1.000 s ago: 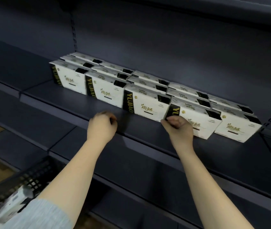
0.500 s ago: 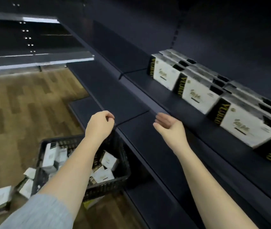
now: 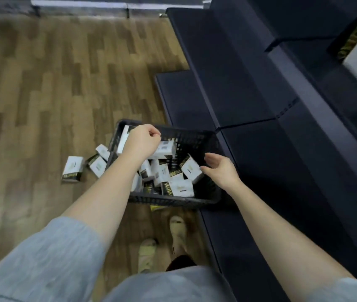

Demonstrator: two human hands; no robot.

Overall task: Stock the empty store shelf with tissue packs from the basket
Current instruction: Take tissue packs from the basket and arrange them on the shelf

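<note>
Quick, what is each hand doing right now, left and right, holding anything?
Left hand: fingers curled, holding nothing, above the basket.
Right hand: open, fingers relaxed, holding nothing, close to a tissue pack in the basket.

Basket (image 3: 173,200) w/ packs (image 3: 181,187) on floor (image 3: 42,94), left of shelving (image 3: 260,160).

Wood floor and feet below me

I'm seeing a brown wood-plank floor (image 3: 42,94) stretching left, and two feet in pale slippers (image 3: 162,243) standing on it; a grey garment (image 3: 168,286) is filling the bottom edge.
</note>
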